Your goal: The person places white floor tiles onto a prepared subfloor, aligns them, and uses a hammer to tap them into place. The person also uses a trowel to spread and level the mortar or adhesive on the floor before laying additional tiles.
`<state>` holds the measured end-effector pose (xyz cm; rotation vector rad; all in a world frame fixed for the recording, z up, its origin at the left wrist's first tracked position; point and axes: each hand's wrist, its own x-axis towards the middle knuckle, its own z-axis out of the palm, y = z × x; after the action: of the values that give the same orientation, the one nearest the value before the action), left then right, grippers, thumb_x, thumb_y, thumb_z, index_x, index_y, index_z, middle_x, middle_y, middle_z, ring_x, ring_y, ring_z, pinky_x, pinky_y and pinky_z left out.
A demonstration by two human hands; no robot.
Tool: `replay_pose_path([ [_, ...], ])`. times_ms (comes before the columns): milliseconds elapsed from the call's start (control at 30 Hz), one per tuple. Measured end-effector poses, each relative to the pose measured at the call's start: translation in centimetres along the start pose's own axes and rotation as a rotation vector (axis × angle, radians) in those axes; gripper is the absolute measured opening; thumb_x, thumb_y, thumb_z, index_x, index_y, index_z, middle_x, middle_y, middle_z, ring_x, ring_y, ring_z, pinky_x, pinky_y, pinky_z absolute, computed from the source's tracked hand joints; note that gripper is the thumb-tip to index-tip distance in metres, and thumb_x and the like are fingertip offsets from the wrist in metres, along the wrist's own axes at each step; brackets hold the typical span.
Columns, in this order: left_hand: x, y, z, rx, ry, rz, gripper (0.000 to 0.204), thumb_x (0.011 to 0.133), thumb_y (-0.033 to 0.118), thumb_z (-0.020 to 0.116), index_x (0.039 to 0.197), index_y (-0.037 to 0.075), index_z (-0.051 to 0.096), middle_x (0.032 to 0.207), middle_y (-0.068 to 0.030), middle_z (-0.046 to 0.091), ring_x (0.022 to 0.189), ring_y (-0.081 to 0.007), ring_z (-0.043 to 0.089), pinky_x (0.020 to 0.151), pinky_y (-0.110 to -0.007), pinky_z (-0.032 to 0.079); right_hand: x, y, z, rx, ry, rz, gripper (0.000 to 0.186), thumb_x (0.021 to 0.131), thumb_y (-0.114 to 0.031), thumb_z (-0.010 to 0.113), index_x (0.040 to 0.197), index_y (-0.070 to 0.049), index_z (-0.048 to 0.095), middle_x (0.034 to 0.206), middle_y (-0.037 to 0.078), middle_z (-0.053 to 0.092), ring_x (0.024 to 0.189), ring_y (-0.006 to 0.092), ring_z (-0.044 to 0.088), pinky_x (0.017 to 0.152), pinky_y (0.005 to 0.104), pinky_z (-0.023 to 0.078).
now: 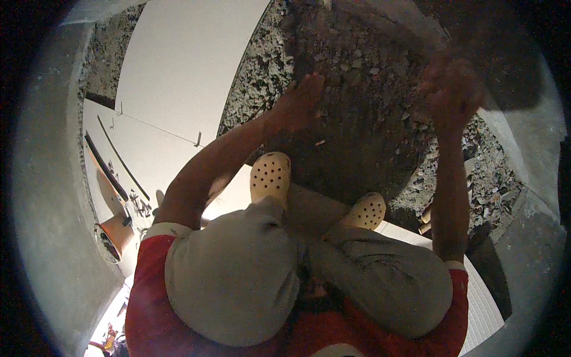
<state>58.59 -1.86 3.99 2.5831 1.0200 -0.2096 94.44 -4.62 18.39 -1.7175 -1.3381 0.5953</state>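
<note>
My left hand (295, 106) reaches forward over dark, stony gravel (351, 65), beside the edge of a large white board (187, 53). It lies in deep shadow, and its fingers are too dim to read. Farther right, my right hand (452, 89) is closed like a fist above the gravel. Whatever it grips, if anything, is lost in shadow. Between my arms, two yellow clogs with round holes show: the left clog (270, 177) and the right clog (366, 212). My knees are bent up in grey trousers.
Concrete walls curve along the left (50, 154) and right (529, 220). On the white boards at left lie thin dark strips (123, 157) and an orange-brown round-mouthed object (116, 235). A small bent wire piece (198, 140) stands at a board seam. Loose rubble (491, 184) fills the right side.
</note>
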Motion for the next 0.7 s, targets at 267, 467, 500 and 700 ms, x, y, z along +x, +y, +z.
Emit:
replay_pose_path([
  [267,0.9,-0.9,4.0,0.101,0.29,0.081,0.092,0.099,0.046,0.058,0.164,0.0,0.013,0.169,-0.0243,0.019,0.157,-0.0428,0.021,0.123,-0.06,0.023,-10.3,9.5,4.0,-0.471,-0.608,0.176,0.052,0.106,-0.046,0.052,0.13,-0.001,0.06,0.12,0.024,0.068,0.106,0.0379,0.067,0.095,0.0483,0.052],
  [467,0.4,-0.8,2.2,-0.036,0.182,0.036,0.095,0.094,0.039,0.065,0.164,0.001,0.012,0.169,-0.0248,0.021,0.155,-0.0427,0.025,0.122,-0.059,0.026,-11.7,7.6,3.3,-0.406,-0.5,0.307,0.052,0.105,-0.047,0.053,0.126,0.0,0.062,0.116,0.022,0.07,0.102,0.0357,0.069,0.09,0.0467,0.054],
  [500,0.3,-0.8,1.7,-0.018,0.18,0.045,0.096,0.093,0.039,0.066,0.164,0.001,0.012,0.168,-0.0248,0.021,0.155,-0.0426,0.025,0.121,-0.059,0.027,-13.2,6.0,3.2,-0.439,-0.384,0.264,0.053,0.105,-0.048,0.053,0.125,0.001,0.063,0.112,0.021,0.071,0.1,0.0351,0.07,0.088,0.0466,0.054],
  [700,-0.2,-0.7,2.0,-0.118,0.163,0.051,0.102,0.09,0.041,0.07,0.164,0.001,0.012,0.169,-0.0248,0.021,0.155,-0.0429,0.025,0.121,-0.06,0.027,-13.0,4.5,-1.0,-0.117,-0.443,0.282,0.055,0.103,-0.048,0.057,0.13,0.0,0.06,0.124,0.023,0.069,0.11,0.0325,0.069,0.089,0.049,0.054],
])
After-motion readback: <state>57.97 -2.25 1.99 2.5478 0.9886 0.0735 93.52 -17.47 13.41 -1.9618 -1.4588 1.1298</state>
